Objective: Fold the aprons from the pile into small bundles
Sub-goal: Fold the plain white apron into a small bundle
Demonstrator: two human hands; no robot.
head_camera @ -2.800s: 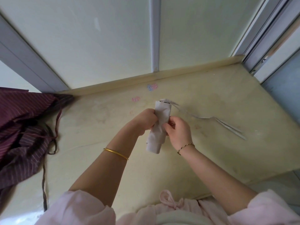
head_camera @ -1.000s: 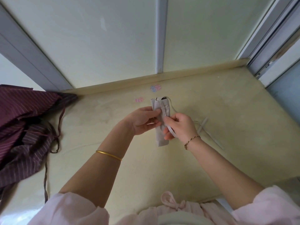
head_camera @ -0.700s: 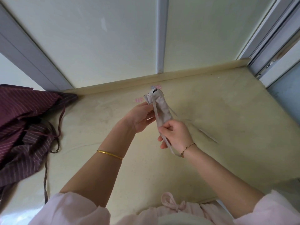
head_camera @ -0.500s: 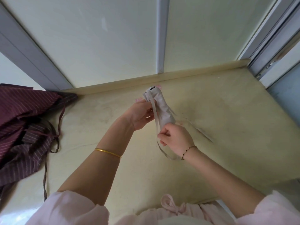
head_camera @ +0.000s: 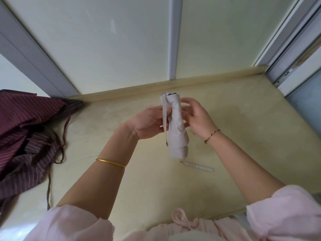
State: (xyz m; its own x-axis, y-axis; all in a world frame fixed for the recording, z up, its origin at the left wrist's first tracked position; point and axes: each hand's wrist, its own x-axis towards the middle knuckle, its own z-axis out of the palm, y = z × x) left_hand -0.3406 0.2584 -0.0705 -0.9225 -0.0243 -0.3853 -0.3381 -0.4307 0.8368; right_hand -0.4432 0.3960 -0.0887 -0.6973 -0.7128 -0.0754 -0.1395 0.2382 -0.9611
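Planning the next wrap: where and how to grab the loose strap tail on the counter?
Probably pinch the strap tail near its free end, from above on the right side: it lies flat and thin on the counter, below the bundle that the left hand grips.

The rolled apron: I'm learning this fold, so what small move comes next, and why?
Probably the right hand catches the strap and winds it round the rolled apron: the left hand grips it, yet the strap hangs loose beside it.
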